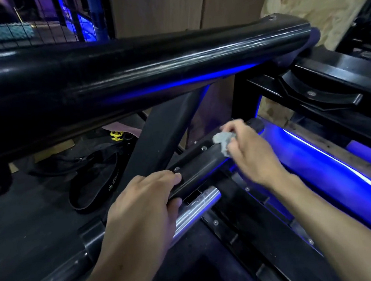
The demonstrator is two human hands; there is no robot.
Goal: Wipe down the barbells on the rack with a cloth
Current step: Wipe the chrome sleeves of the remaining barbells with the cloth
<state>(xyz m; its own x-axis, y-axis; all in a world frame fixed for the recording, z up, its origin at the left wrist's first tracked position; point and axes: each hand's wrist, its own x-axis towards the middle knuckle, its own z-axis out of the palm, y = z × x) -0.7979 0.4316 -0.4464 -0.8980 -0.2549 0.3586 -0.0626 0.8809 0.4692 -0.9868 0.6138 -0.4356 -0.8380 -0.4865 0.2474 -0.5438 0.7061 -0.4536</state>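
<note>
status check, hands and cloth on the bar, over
Left hand gripping the black bar. Right hand pinching the grey cloth against that bar. Chrome bar just below, untouched. Nothing in the way.

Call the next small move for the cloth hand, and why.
Probably slide the right hand with the grey cloth down the black bar toward the left hand. The cloth sits pressed near the bar's far end, the left hand grips the near end, and the stretch between them is bare.

Grey cloth [223, 139]; black bar [202, 165]; silver sleeve [198, 205]; blue light strip [342, 165].
</note>
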